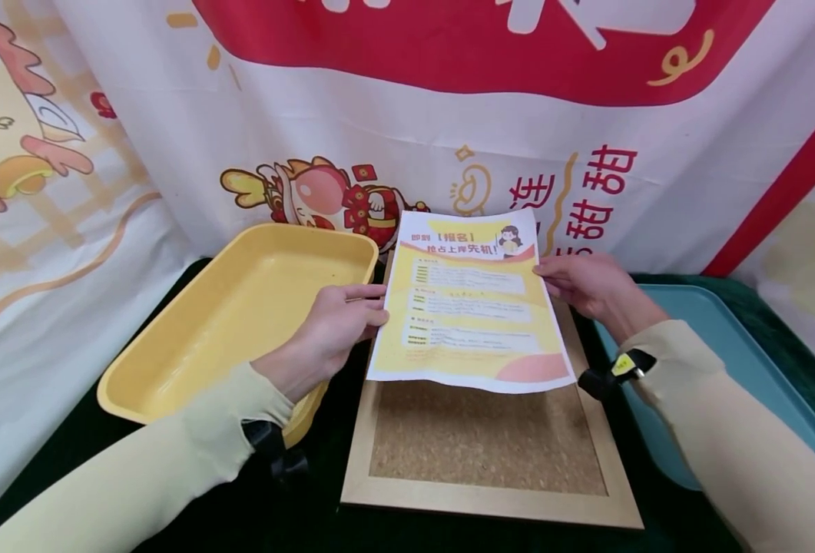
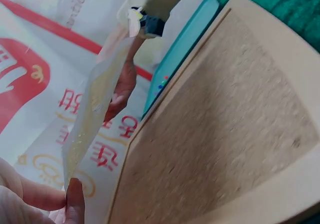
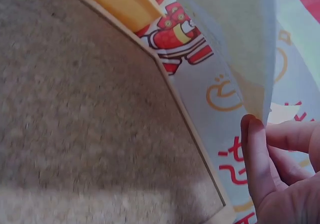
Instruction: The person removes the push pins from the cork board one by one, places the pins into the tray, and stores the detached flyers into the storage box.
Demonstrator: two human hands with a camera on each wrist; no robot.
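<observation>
A printed yellow-and-white flyer (image 1: 472, 307) is held up above a wood-framed cork board (image 1: 483, 445). My left hand (image 1: 334, 326) pinches the flyer's left edge between thumb and fingers. On the opposite edge, higher up, my right hand (image 1: 590, 288) pinches it too. Seen edge-on in the left wrist view, the sheet (image 2: 95, 103) stands apart from the cork surface (image 2: 215, 119). In the right wrist view, the fingertips (image 3: 252, 126) grip the paper's edge beside the board. The flyer hides the upper part of the board in the head view.
A yellow tray (image 1: 241, 307) lies left of the board. On the right is a blue-green tray (image 1: 746, 361), with small coloured pieces (image 2: 162, 83) in it. Dark green cloth (image 1: 296, 499) covers the table, and a printed banner (image 1: 379, 115) hangs behind.
</observation>
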